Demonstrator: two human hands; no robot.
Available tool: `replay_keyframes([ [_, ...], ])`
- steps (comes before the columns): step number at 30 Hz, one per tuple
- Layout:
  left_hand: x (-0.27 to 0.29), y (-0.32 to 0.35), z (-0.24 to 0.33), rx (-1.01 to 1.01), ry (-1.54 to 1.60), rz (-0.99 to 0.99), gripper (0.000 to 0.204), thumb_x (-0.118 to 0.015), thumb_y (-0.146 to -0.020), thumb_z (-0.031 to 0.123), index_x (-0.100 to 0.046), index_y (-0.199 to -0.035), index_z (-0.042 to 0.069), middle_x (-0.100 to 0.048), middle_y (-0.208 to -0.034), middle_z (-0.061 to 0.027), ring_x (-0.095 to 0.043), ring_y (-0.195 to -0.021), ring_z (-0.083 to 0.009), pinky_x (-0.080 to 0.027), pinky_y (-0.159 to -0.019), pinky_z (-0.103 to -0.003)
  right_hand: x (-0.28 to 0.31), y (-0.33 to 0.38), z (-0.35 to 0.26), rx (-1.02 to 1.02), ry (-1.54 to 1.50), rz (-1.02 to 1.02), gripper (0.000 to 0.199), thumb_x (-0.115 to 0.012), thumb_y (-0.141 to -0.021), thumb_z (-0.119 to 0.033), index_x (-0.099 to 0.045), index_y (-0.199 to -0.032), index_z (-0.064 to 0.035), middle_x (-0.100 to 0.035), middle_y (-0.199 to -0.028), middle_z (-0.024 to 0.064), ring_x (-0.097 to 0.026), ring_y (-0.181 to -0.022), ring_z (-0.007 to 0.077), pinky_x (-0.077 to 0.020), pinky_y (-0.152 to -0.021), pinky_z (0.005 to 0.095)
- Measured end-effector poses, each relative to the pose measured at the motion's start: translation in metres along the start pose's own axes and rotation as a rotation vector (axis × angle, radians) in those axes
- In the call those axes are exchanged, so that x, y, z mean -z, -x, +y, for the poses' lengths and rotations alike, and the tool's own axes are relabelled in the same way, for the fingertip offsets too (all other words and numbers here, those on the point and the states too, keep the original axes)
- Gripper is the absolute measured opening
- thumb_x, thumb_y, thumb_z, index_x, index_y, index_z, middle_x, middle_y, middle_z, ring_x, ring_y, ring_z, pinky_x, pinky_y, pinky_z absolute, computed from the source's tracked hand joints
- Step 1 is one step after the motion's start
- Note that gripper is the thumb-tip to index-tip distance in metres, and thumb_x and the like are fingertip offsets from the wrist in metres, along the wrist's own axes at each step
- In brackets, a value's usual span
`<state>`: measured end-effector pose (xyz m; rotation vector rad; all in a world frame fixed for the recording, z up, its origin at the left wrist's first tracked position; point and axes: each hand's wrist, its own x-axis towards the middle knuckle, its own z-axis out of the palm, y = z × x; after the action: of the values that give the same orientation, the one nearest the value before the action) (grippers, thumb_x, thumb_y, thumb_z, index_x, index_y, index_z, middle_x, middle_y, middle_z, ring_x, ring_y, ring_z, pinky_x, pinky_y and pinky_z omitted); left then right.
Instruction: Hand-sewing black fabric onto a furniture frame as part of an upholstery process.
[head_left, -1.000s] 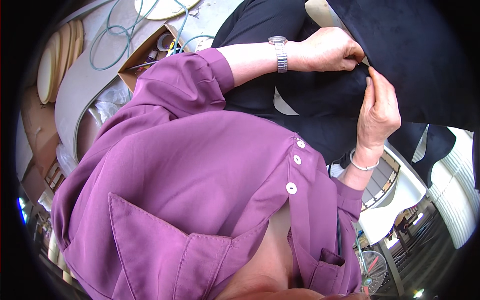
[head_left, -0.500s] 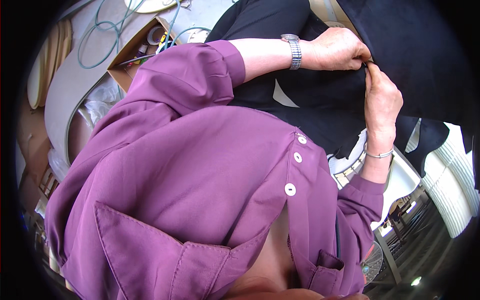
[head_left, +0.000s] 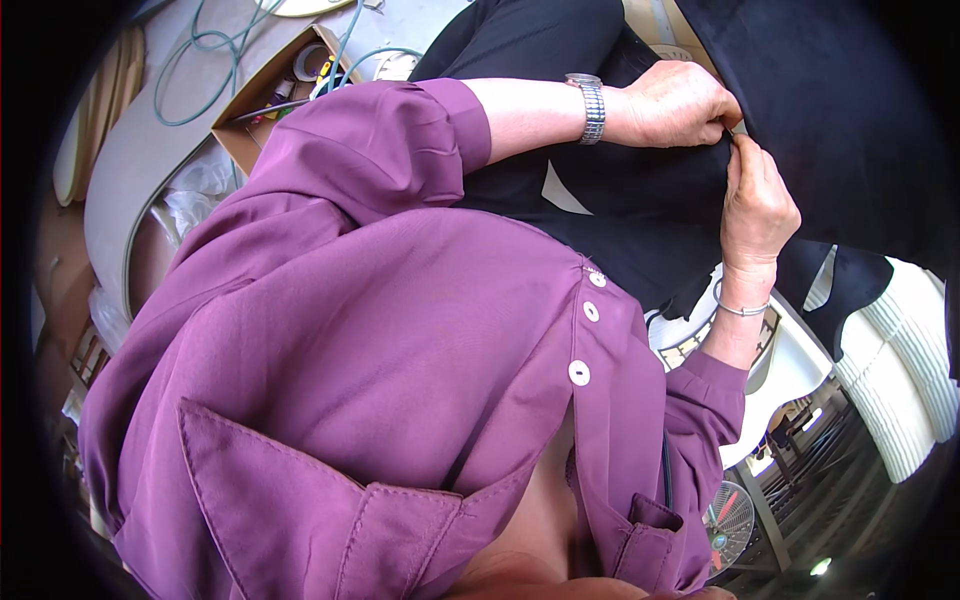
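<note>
Black cloth (head_left: 850, 120) spreads across the upper right, with more dark material over my lap. My left hand (head_left: 678, 105), with a metal watch (head_left: 592, 108) at its wrist, is closed in a pinch on the cloth's edge. Just below and to the right, my right hand (head_left: 760, 205) is also closed, thumb and fingertips pressed together close to my left fingertips. A thin bracelet (head_left: 745, 310) circles that wrist. Something small and dark shows between the two sets of fingertips, too small to name. What my right fingers hold is hidden.
At the upper left stands a cardboard box (head_left: 238, 150) of small tools, with a green cord (head_left: 235, 70) looped beside it. A curved grey board (head_left: 112, 210) and clear plastic (head_left: 195, 205) lie left. White ribbed material (head_left: 900, 370), a white chair (head_left: 795, 365) and a fan (head_left: 732, 525) are at right.
My right hand has shifted slightly left and down, tilting a little at the wrist. My left hand keeps its pinch at nearly the same place. The whole view has moved slightly.
</note>
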<state>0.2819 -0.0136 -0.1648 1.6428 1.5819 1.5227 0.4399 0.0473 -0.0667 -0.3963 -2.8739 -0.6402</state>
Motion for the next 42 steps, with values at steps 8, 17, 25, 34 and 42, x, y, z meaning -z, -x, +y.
replay_keyframes([
  [8,-0.002,-0.002,-0.008,0.006,0.087,0.034,0.022,-0.072,-0.088,0.011,-0.078,-0.108,0.006,-0.077,-0.095,-0.0130,-0.075,-0.086,-0.0265,-0.059,-0.083,-0.035,0.003,-0.014,-0.001,-0.005,0.113,-0.255,0.012,-0.065,-0.095,-0.013,-0.071,-0.105,-0.0139,-0.070,-0.079,0.0035,-0.073,-0.069,0.0239,-0.0573,-0.057,0.0352],
  [17,-0.003,0.003,-0.006,0.012,0.011,0.061,0.022,-0.072,-0.088,0.011,-0.078,-0.109,0.007,-0.077,-0.096,-0.0138,-0.075,-0.087,-0.0275,-0.059,-0.082,-0.035,-0.003,-0.013,0.007,0.138,0.125,-0.101,0.007,-0.067,-0.092,-0.012,-0.068,-0.098,-0.0151,-0.066,-0.074,-0.0005,-0.069,-0.062,0.0168,-0.0530,-0.053,0.0298],
  [25,-0.008,-0.003,0.002,0.032,-0.070,0.098,0.018,-0.073,-0.086,0.010,-0.079,-0.103,0.006,-0.077,-0.092,-0.0137,-0.075,-0.086,-0.0292,-0.060,-0.080,-0.037,0.004,-0.019,0.010,0.233,0.168,-0.138,0.010,-0.067,-0.088,-0.008,-0.065,-0.096,-0.0138,-0.062,-0.077,0.0000,-0.067,-0.063,0.0159,-0.0524,-0.056,0.0282],
  [34,0.010,0.005,0.010,0.001,-0.075,-0.018,0.018,-0.070,-0.088,0.010,-0.078,-0.102,0.003,-0.076,-0.090,-0.0148,-0.075,-0.085,-0.0288,-0.060,-0.079,-0.038,0.021,-0.011,0.005,0.262,0.093,-0.216,0.019,-0.067,-0.083,-0.006,-0.067,-0.101,-0.0102,-0.057,-0.088,0.0034,-0.065,-0.074,0.0187,-0.0530,-0.067,0.0310],
  [42,0.025,0.028,0.031,-0.074,-0.312,-0.154,0.034,-0.071,-0.088,0.016,-0.075,-0.122,0.015,-0.072,-0.077,-0.0121,-0.073,-0.074,-0.0268,-0.058,-0.067,-0.038,0.020,0.006,0.002,0.174,0.104,-0.171,0.022,-0.067,-0.085,-0.006,-0.070,-0.107,-0.0084,-0.061,-0.093,0.0026,-0.064,-0.077,0.0175,-0.0497,-0.066,0.0294],
])
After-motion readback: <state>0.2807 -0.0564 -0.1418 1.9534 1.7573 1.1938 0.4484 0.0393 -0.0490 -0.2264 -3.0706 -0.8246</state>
